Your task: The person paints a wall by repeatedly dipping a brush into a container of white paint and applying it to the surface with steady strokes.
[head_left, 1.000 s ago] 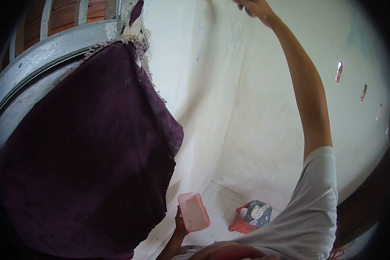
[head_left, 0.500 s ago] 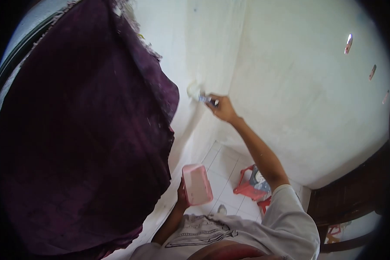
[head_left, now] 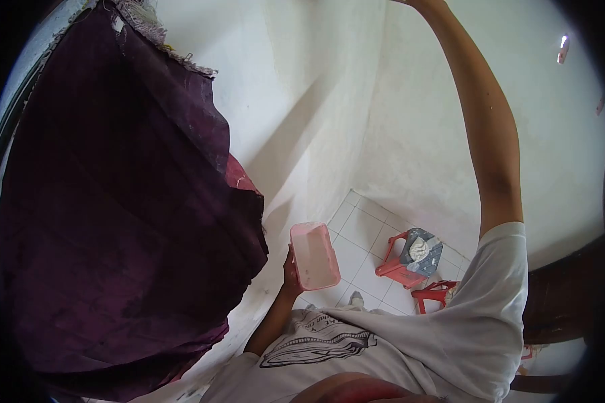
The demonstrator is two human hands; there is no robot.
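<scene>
My left hand (head_left: 290,271) grips the side of a pink plastic tub (head_left: 336,258), its fingers partly hidden behind the wall. Pale, whitish paint (head_left: 316,252) lies inside the tub. My right arm stretches up along the wall, and only a sliver of my right hand (head_left: 417,3) shows at the top edge. Its fingers and anything in them are cut off by the frame. Close to that hand is the whitish painted wall (head_left: 336,40), which has uneven patches and a shadow across it.
A dark purple cloth (head_left: 128,215) hangs large on the left, beside the wall. On the tiled floor (head_left: 359,228) stand a red stool (head_left: 400,274) with a grey, paint-spotted top and another red stool (head_left: 431,295). Dark wooden furniture (head_left: 561,302) is at the right.
My right hand has risen from mid-wall to the top edge, and the paintbrush it held has gone out of view. The tub appears slightly higher in view, still in my left hand.
</scene>
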